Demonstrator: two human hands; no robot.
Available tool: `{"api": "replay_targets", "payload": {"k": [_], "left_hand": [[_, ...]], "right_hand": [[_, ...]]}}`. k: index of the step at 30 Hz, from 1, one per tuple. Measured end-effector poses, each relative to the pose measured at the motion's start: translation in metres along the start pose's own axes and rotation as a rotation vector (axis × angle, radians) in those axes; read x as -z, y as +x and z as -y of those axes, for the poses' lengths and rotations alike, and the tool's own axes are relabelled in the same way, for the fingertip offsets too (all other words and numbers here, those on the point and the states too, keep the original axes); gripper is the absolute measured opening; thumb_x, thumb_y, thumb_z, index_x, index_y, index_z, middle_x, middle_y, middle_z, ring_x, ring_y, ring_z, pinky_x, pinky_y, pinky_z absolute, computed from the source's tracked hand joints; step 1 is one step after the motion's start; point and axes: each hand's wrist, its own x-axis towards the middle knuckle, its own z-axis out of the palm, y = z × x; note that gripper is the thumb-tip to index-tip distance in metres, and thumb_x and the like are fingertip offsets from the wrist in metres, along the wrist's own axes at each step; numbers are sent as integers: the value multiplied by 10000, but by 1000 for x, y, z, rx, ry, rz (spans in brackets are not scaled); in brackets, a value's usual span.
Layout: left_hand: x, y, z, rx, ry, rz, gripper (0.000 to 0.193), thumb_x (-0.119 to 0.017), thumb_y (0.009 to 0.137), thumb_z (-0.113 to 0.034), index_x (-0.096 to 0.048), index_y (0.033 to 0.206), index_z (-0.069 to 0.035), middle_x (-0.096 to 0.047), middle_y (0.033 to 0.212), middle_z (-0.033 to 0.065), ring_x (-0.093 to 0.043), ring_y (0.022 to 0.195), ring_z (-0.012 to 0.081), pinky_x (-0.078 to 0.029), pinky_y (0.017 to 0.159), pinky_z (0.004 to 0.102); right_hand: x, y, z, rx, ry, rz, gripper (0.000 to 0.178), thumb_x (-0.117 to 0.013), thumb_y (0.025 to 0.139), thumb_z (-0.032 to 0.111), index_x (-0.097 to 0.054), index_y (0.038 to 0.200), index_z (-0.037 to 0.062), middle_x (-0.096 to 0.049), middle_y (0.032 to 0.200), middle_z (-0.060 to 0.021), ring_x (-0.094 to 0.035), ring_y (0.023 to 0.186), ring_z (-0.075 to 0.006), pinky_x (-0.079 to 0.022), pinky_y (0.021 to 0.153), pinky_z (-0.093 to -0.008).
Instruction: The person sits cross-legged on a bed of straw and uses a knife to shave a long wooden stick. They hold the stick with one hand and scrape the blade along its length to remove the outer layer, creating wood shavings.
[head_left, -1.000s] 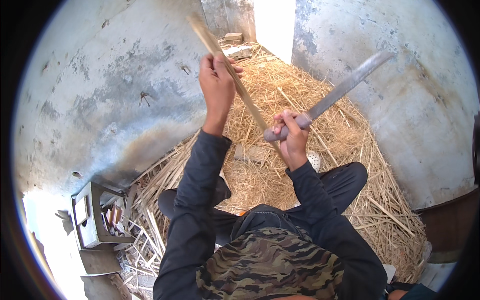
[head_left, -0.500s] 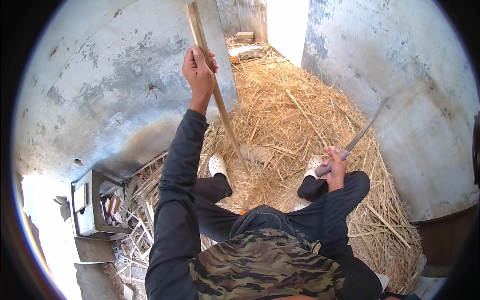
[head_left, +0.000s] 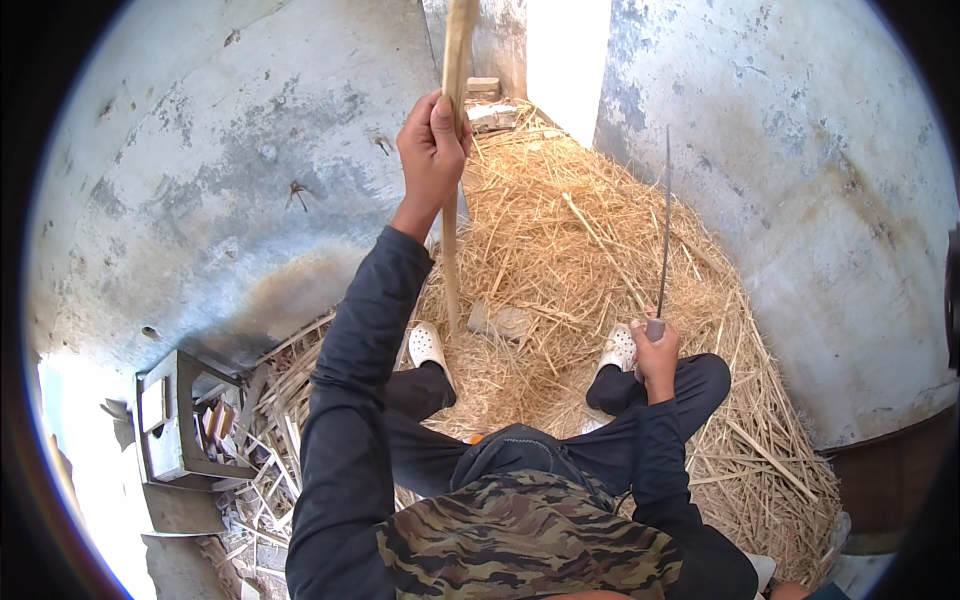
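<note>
The left hand (head_left: 435,150) is clamping a long, flat, pale-brown wooden-looking strip (head_left: 449,260), its thumb lying lengthwise, presumably for steadying it upright; the strip's upper end is running out of view. Its lower end is pointing down beside a white, perforated left clog (head_left: 427,346), toward the left edge of the yellow straw layer (head_left: 560,240); whether it is touching straw, I cannot tell. The right hand (head_left: 657,355) is closing firmly around the greyish-purple, rounded handle of a long, thin metal blade (head_left: 667,220), which is pointing toward the layer's far edge, seemingly for clearance from strip and legs. The matching right clog (head_left: 618,348) is standing well apart, probably for balance.
</note>
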Motion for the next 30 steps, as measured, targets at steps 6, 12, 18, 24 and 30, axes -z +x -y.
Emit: {"api": "replay_targets", "payload": {"k": [6, 12, 18, 24, 30], "left_hand": [[-8, 21, -37, -8, 92, 233, 299, -455, 1028, -232, -604, 1060, 26, -539, 633, -2, -513, 531, 47, -386, 457, 206], [-18, 22, -55, 78, 134, 629, 313, -430, 1032, -247, -619, 978, -2, -511, 605, -17, -469, 476, 54, -389, 432, 208], [-38, -46, -46, 488, 63, 963, 345, -396, 1041, -265, -580, 841, -53, -530, 609, -14, -454, 437, 49, -398, 389, 199], [-38, -105, -42, 795, -99, 878, 335, -434, 1037, -279, -577, 865, -29, -527, 596, -7, -520, 481, 74, -426, 458, 225], [33, -174, -39, 1121, -53, 701, 485, -378, 1033, -391, -558, 1240, 9, -657, 954, 90, -643, 844, 153, -510, 722, 299]], "right_hand": [[-4, -11, 24, -76, 80, 83, 525, -700, 847, 121, -518, 1320, -16, -548, 685, 5, -526, 503, -76, -410, 410, -241], [-24, -22, 91, 26, 319, 102, 462, -696, 859, 130, -546, 1254, -57, -683, 894, -112, -557, 512, -56, -430, 384, -214], [-61, -9, 165, 182, 784, 95, 259, -642, 907, 131, -625, 1085, -55, -676, 1108, -188, -535, 457, -65, -430, 384, -209], [-91, -3, 163, 64, 896, 125, 129, -659, 882, 71, -628, 955, -31, -703, 973, -161, -520, 451, -80, -422, 420, -210], [-93, 6, 129, -65, 935, 92, 113, -649, 862, 33, -581, 931, -25, -695, 925, -191, -517, 470, -103, -458, 455, -263]]}}
